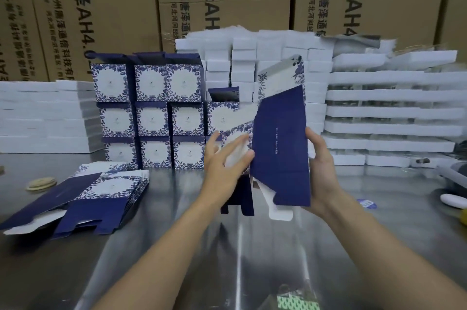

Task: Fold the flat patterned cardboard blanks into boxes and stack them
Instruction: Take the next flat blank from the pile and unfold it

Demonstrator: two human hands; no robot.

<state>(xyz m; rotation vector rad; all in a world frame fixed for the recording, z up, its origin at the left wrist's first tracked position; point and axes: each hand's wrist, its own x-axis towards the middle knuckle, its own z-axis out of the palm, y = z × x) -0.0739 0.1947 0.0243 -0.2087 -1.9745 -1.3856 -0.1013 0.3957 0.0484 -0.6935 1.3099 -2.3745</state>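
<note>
Two hands on one blank in the head view: the blank (280,153) stands upright over the steel table (177,246), centre frame. The right hand (321,165) grips its navy right edge, thumb in front. The left hand (225,168), fingers straight, presses the floral side. It looks like light, thin card, stiff in the panels and weak at the creases, so best held by panel edges, not the dangling flaps. Navy face, blue-and-white floral borders, white inside.

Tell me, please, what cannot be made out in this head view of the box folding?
Head view:
- White print on the held blank: too small to read.
- Left hand: fingertips motion-blurred, contact with the blank unclear.
- Green patterned item: cut off by the bottom edge.
- Folded boxes: stack's right end hidden behind the blank.
</note>
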